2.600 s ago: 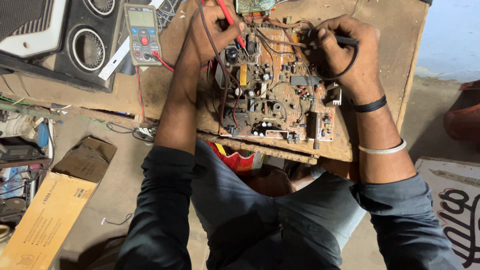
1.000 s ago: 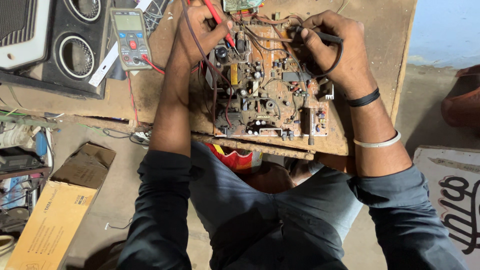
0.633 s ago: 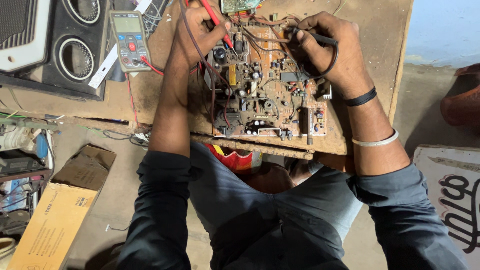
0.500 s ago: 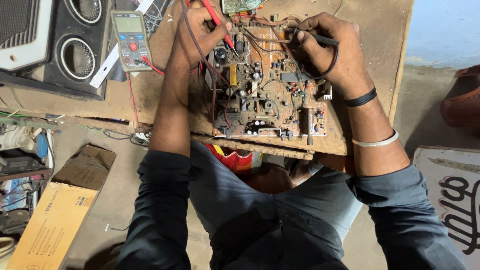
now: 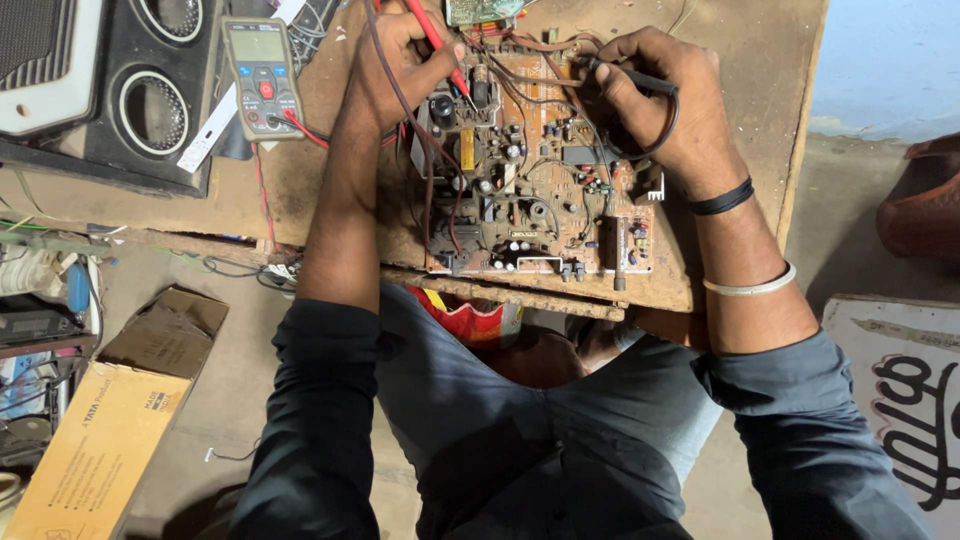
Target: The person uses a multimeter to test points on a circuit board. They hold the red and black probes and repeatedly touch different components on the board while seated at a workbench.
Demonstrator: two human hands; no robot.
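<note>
We pinch the red probe in our left hand and the black probe in our right hand. Both tips should rest steadily on the circuit board while we glance left at the multimeter.

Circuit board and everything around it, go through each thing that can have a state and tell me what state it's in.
Circuit board: lying flat on the wooden table, component side up.
Red probe: gripped in the left hand, tip down on the board.
Black probe: gripped in the right hand, tip on the board.
Multimeter: face up, leads plugged in; display unreadable.
Cardboard box: on the floor, end flap open.
</note>
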